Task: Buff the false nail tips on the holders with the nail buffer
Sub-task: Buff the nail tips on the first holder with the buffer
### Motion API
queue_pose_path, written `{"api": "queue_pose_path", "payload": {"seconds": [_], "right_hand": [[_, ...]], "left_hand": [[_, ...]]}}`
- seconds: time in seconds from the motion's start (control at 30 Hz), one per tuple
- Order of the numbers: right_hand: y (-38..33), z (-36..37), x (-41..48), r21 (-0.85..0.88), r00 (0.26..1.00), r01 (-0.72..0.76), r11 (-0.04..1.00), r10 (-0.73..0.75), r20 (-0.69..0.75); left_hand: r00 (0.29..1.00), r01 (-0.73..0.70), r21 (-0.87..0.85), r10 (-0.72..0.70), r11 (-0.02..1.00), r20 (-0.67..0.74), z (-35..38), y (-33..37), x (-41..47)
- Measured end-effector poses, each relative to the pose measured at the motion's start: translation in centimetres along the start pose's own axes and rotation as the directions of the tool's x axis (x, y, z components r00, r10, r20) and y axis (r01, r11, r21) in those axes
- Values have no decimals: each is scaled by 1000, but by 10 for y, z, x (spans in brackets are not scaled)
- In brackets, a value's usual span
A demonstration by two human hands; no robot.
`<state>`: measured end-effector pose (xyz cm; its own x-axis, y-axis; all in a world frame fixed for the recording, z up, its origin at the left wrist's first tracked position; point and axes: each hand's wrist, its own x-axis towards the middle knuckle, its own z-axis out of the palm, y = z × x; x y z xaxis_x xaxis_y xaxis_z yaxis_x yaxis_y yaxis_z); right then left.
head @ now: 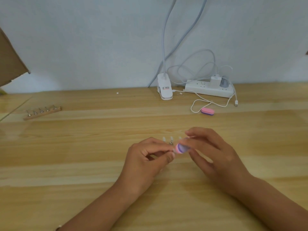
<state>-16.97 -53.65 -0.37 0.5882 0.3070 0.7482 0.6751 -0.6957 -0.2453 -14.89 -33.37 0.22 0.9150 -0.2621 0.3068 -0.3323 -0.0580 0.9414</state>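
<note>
Holding the nail buffer (181, 148) pinched in my right hand (216, 157), end-on at the false nail tips (171, 139) mid-table. Left hand (146, 157) is curled, pinching their holder (171, 143), probably to steady it. What it grips is partly hidden.

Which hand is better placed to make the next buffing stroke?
Right. The right hand grips the buffer, held right beside the nail tips; the left hand pinches at the holders, seemingly steadying one.
</note>
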Motion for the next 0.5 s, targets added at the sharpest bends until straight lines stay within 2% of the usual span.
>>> {"api": "queue_pose_path", "payload": {"seconds": [0.17, 0.33, 0.5], "right_hand": [[-13, 7, -3, 29, 988, 149, 988, -150, 29], [-2, 3, -1, -20, 998, 49, 999, -50, -25], [-10, 9, -2, 3, 986, 166, 986, -166, 9]], "left_hand": [[1000, 28, -27, -27, 999, 11, -1, 1, -1], [999, 28, -60, -27, 998, 23, -1, 0, 0], [998, 50, -92, -45, 994, 54, -3, -2, 0]]}}
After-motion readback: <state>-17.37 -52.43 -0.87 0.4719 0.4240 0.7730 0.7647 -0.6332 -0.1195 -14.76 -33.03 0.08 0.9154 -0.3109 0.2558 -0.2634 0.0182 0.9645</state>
